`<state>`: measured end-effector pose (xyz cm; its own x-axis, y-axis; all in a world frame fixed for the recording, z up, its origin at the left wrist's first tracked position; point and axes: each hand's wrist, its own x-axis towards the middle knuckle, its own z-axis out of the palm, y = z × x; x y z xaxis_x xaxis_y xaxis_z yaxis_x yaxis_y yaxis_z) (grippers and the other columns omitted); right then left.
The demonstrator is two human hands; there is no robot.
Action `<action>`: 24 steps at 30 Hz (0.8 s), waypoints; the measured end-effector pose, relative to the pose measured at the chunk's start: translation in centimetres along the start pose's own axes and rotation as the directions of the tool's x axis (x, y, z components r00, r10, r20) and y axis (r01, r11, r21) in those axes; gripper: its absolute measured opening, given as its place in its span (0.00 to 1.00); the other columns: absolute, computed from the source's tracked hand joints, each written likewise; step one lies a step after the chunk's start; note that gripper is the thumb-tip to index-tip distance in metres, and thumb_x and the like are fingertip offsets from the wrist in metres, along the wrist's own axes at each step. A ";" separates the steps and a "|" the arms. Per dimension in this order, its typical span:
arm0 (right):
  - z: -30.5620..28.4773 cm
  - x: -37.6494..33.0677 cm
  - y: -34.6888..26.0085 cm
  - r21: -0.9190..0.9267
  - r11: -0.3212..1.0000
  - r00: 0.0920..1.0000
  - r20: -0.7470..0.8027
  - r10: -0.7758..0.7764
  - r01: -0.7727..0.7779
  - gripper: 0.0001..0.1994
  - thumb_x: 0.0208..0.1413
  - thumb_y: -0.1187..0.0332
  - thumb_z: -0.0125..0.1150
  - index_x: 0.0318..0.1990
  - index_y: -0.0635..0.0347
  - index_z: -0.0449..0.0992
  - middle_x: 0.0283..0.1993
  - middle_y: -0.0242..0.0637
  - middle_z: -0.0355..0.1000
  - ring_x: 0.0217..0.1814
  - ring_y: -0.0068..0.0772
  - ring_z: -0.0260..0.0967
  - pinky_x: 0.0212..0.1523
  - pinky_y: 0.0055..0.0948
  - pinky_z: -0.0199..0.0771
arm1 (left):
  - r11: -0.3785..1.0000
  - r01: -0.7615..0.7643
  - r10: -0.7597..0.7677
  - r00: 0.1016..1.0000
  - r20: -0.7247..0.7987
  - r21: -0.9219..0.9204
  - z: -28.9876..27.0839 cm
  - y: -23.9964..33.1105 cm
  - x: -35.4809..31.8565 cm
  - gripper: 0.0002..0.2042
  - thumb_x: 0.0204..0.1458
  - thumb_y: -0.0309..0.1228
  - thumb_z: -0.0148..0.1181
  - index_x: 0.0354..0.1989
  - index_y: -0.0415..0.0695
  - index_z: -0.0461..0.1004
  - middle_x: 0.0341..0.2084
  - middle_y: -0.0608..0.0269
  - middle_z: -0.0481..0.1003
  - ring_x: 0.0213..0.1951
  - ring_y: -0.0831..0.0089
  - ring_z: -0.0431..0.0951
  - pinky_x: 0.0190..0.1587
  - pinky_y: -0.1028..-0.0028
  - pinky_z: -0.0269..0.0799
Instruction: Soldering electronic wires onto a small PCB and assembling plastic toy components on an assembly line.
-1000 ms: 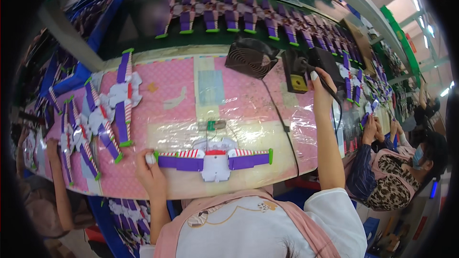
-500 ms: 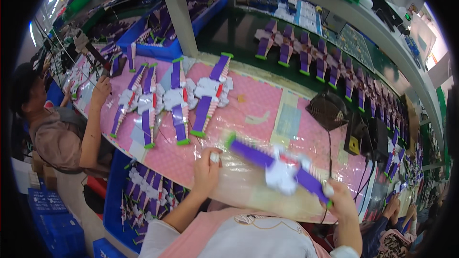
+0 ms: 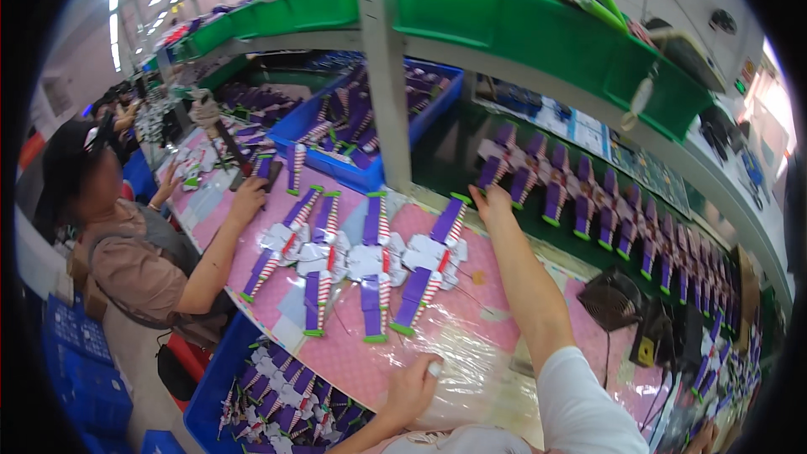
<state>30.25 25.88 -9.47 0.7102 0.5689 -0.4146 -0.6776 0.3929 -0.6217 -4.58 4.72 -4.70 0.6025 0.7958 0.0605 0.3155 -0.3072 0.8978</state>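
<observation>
Several purple-and-white toy wing pieces with red-striped ends and green tips lie side by side on the pink table mat [image 3: 353, 353]. The rightmost wing piece [image 3: 430, 262] is the one nearest me. My right hand [image 3: 492, 200] reaches far across the table, its fingers spread by that piece's far green tip, gripping nothing. My left hand [image 3: 412, 387] rests curled on the clear plastic sheet at the table's near edge, with a small white spot at one fingertip. I cannot tell what the spot is.
A co-worker sits at the left with a hand [image 3: 248, 197] on the table beside the wing row. Blue bins [image 3: 353, 172] of wing parts stand behind a white post [image 3: 382, 76]. More purple parts line the green belt [image 3: 588, 210]. A black fan [image 3: 614, 298] stands right. A blue crate [image 3: 210, 378] sits below.
Both hands carried a wing piece to the left; it now lies at the right end of the row. My left hand has come off it and my right reaches past it.
</observation>
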 end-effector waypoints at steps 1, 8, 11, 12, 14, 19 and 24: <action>-1.5 0.2 -1.0 0.071 0.997 0.985 0.169 -0.045 0.033 0.12 0.54 0.81 0.37 0.45 0.66 0.63 0.45 0.46 0.64 0.46 0.46 0.65 0.46 0.45 0.74 | 1.000 -0.022 0.022 0.999 0.026 -0.004 0.2 0.2 0.2 0.09 0.47 0.25 0.50 0.38 0.45 0.70 0.15 0.52 0.68 0.20 0.56 0.73 0.23 0.65 0.64; -8.1 -21.9 -4.2 -0.501 0.865 0.971 0.219 0.098 0.026 0.10 0.53 0.67 0.52 0.39 0.64 0.69 0.32 0.36 0.68 0.28 0.27 0.67 0.29 0.23 0.69 | 0.996 -0.005 0.006 1.000 0.013 -0.092 -0.1 -2.1 -0.9 0.11 0.44 0.25 0.49 0.39 0.48 0.69 0.16 0.52 0.69 0.21 0.54 0.72 0.23 0.61 0.64; -7.9 -28.2 -2.7 -0.683 0.622 0.822 0.053 0.566 -0.384 0.10 0.53 0.64 0.54 0.35 0.62 0.71 0.23 0.31 0.69 0.19 0.21 0.62 0.21 0.21 0.65 | 0.996 -0.027 0.027 1.000 0.000 -0.085 0.9 -2.0 -0.2 0.10 0.46 0.26 0.48 0.38 0.46 0.69 0.15 0.52 0.69 0.21 0.53 0.72 0.24 0.61 0.64; -6.9 -29.6 -0.7 -0.662 0.599 0.801 -0.003 0.599 -0.451 0.10 0.53 0.63 0.55 0.33 0.62 0.72 0.23 0.31 0.68 0.17 0.20 0.60 0.18 0.20 0.62 | 0.998 -0.029 0.030 1.000 0.005 -0.055 0.7 -2.2 -0.3 0.10 0.46 0.26 0.47 0.37 0.45 0.69 0.15 0.52 0.69 0.22 0.53 0.72 0.24 0.61 0.64; -6.8 -27.0 3.7 -0.599 0.700 0.867 0.018 0.499 -0.390 0.10 0.53 0.63 0.57 0.33 0.61 0.72 0.20 0.32 0.67 0.14 0.21 0.57 0.12 0.21 0.54 | 0.990 -0.060 0.061 0.998 -0.001 -0.131 0.8 -2.1 0.1 0.09 0.47 0.26 0.46 0.36 0.43 0.69 0.14 0.53 0.69 0.20 0.56 0.72 0.23 0.64 0.65; -3.6 -25.8 4.1 -0.580 0.815 0.976 0.172 0.134 -0.010 0.07 0.50 0.68 0.56 0.34 0.60 0.72 0.22 0.31 0.67 0.17 0.22 0.60 0.15 0.23 0.57 | 0.980 -0.061 0.071 0.996 0.045 -0.190 -0.9 -1.4 0.6 0.09 0.48 0.24 0.45 0.36 0.39 0.70 0.13 0.63 0.69 0.18 0.75 0.69 0.22 0.74 0.63; -14.0 -34.2 -9.2 -0.786 0.613 0.898 0.325 0.297 0.082 0.13 0.49 0.69 0.53 0.42 0.64 0.70 0.31 0.35 0.70 0.28 0.23 0.68 0.28 0.25 0.70 | 0.980 0.122 -0.055 0.927 0.372 -0.159 -4.6 1.3 -2.9 0.06 0.50 0.25 0.48 0.33 0.41 0.72 0.19 0.69 0.69 0.22 0.80 0.67 0.23 0.78 0.63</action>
<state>14.86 -7.30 1.08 0.3748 0.8622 -0.3408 -0.2069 -0.2805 -0.9373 -9.26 4.44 -1.70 0.8136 0.5603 -0.1552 0.2660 -0.1214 0.9563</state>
